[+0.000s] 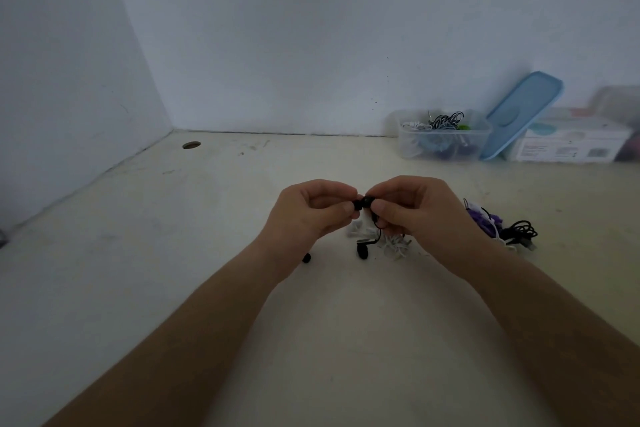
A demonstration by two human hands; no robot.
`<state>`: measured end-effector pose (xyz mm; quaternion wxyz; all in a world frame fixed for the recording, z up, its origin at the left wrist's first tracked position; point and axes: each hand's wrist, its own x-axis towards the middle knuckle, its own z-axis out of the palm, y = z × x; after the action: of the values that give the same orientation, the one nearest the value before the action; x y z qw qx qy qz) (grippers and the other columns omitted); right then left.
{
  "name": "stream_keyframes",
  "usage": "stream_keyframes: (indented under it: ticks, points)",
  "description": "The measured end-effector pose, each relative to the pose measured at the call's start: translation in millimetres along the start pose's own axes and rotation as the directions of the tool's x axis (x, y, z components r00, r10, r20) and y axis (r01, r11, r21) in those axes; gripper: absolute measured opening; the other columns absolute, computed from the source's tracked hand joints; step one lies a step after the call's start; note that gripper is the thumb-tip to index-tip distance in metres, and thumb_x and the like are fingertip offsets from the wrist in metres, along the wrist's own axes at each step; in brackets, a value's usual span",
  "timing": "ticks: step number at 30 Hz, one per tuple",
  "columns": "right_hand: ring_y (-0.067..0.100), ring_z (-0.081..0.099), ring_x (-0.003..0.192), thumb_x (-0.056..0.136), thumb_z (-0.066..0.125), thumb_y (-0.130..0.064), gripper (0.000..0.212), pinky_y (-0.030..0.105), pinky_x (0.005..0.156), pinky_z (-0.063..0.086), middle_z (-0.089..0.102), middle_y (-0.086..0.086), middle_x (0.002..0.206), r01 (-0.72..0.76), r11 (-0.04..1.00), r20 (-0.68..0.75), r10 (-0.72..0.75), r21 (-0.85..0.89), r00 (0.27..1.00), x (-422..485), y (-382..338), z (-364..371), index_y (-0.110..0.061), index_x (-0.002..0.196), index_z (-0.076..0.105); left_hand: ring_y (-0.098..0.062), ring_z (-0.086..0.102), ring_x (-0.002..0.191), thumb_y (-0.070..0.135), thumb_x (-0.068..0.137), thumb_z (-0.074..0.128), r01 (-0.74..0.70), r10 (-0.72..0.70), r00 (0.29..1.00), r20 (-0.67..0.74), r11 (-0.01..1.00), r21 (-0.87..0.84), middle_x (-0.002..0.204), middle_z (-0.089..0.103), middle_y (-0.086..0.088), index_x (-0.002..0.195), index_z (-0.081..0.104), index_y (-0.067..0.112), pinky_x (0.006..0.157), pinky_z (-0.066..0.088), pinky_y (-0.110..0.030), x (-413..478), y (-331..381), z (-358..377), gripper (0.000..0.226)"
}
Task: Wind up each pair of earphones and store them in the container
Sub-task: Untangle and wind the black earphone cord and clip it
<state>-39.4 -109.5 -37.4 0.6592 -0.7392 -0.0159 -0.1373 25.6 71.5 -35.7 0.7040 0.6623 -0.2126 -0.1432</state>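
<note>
No words or numbers can be read. The white box (571, 146) at the far right carries reddish and dark printed lines on its near face, and what may be a small square code, all too blurred to read.

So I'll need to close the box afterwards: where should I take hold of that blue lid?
Probably its raised upper end, coming from above. The blue lid stands tilted between the clear container and a white carton, lower edge on the table, so only that end looks free to pinch.
</note>
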Motion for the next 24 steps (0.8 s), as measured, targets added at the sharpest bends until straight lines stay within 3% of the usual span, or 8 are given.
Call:
stream_keyframes:
  ticks: [6,24]
  points:
    - [0.02,0.063,0.064,0.088,0.066,0.006,0.013,0.024,0.061,0.056,0.071,0.026,0.082,-0.008,1.0,-0.008,0.008,0.005,1.0,-1.3,-1.4,-0.8,-0.003,0.095,0.072,-0.023,0.074,0.087,-0.007,0.087,0.066,0.003,-0.003,1.0,0.024,1.0,0.006,0.092,0.076,-0.015,0.097,0.072,0.007,0.083,0.058,-0.03,-1.4,0.4,0.6,0.018]
    - [0.016,0.063,0.06,0.089,0.065,0.006,0.015,0.022,0.059,0.054,0.072,0.019,0.077,-0.01,1.0,0.014,0.01,0.008,1.0,-1.5,-1.6,-0.9,-0.006,0.094,0.073,-0.024,0.075,0.086,-0.011,0.084,0.067,-0.014,0.013,0.999,0.038,0.999,0.032,0.092,0.076,-0.015,0.096,0.072,0.005,0.086,0.059,-0.033,-2.5,1.7,1.7,0.021]
